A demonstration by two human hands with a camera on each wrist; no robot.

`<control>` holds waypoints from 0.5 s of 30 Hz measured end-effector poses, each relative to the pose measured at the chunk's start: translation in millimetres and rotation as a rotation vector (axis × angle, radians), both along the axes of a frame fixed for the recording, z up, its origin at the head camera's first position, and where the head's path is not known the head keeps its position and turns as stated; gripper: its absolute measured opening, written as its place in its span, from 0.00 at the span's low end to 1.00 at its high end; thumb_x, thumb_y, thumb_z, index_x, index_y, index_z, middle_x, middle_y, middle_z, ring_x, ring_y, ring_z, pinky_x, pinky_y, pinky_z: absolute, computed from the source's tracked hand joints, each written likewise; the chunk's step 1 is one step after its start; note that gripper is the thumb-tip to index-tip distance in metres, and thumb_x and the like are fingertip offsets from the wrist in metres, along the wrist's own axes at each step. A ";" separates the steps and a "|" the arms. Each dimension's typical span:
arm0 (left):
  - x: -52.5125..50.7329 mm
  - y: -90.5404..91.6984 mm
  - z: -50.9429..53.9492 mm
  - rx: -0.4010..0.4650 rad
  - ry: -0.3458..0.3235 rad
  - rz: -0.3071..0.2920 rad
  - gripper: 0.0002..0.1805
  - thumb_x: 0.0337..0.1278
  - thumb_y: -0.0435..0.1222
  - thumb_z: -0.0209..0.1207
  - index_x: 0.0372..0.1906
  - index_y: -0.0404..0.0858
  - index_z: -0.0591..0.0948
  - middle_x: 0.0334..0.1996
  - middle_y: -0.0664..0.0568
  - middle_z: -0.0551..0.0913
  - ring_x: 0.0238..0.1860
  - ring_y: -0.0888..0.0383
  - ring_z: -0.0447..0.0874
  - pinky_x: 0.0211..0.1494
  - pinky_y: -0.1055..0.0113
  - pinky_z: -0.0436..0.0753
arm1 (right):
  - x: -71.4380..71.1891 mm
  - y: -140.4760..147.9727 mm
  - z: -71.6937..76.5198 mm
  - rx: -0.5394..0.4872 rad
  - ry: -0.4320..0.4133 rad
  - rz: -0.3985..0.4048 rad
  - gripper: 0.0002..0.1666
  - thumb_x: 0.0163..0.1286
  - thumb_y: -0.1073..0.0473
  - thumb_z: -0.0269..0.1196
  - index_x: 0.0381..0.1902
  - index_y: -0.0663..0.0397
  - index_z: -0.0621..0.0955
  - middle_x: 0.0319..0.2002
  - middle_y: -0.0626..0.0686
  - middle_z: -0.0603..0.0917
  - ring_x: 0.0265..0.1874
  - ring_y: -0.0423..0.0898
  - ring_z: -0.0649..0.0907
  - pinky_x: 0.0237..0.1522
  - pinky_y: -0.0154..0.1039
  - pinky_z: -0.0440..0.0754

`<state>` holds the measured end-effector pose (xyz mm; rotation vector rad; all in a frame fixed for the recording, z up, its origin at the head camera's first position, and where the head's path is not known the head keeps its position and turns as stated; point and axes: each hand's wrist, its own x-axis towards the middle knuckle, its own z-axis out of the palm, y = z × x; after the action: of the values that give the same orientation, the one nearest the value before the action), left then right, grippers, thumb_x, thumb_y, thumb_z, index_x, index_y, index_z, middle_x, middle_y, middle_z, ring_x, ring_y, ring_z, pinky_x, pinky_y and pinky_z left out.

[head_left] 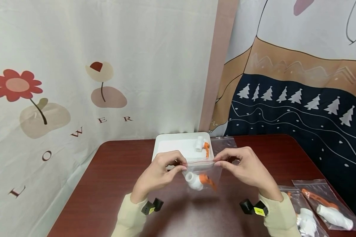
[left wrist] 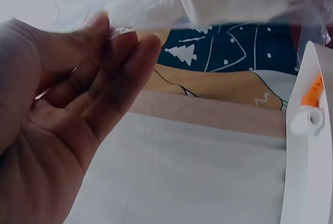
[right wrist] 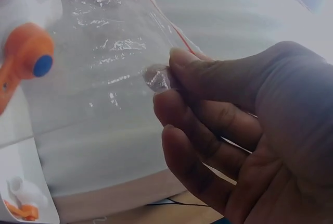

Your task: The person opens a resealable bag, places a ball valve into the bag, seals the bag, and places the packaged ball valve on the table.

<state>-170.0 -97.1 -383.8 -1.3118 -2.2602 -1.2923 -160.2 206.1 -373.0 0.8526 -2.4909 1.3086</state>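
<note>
A clear zip bag [head_left: 206,169] with a red line along its top edge hangs above the table between both hands. Inside it lies a white plastic valve [head_left: 194,181] with an orange handle [right wrist: 28,47]. My left hand [head_left: 163,168] pinches the bag's top left corner between thumb and fingers. At the top right corner, my right hand [head_left: 244,166] pinches the plastic the same way, its other fingers loosely bent below in the right wrist view. The white valve body shows blurred through the plastic at the top of the left wrist view.
Behind the hands, a white tray [head_left: 166,141] holds another white valve [head_left: 199,144] with an orange handle. A clear bag [head_left: 226,142] lies flat beside the tray. At the table's right front lie two bagged valves [head_left: 333,216]. A printed curtain [head_left: 160,65] hangs behind the brown table [head_left: 106,184].
</note>
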 end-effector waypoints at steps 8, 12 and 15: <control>6.2 5.7 3.6 0.074 -0.187 0.180 0.11 0.60 0.28 0.68 0.46 0.39 0.83 0.30 0.51 0.85 0.30 0.63 0.85 0.40 0.67 0.89 | -0.4 -2.0 -0.3 0.000 0.004 -0.054 0.11 0.63 0.61 0.74 0.37 0.34 0.89 0.33 0.37 0.89 0.26 0.38 0.78 0.26 0.31 0.76; 8.8 9.2 5.0 0.093 -0.281 0.279 0.11 0.58 0.26 0.69 0.45 0.39 0.86 0.27 0.51 0.85 0.26 0.62 0.85 0.37 0.66 0.88 | 0.6 -3.4 -0.1 0.003 0.011 -0.061 0.12 0.63 0.62 0.74 0.37 0.34 0.89 0.34 0.37 0.89 0.26 0.38 0.78 0.25 0.31 0.76; 10.0 11.2 5.4 0.095 -0.361 0.352 0.07 0.57 0.28 0.71 0.38 0.42 0.89 0.27 0.52 0.88 0.25 0.58 0.85 0.35 0.67 0.87 | 1.5 -4.1 0.1 0.004 0.013 -0.062 0.13 0.62 0.63 0.74 0.37 0.35 0.89 0.33 0.40 0.90 0.26 0.38 0.77 0.25 0.31 0.75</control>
<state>-160.0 -85.9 -378.4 -0.6458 -2.4753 -1.5726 -158.8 202.1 -373.0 0.7750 -2.4897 1.2751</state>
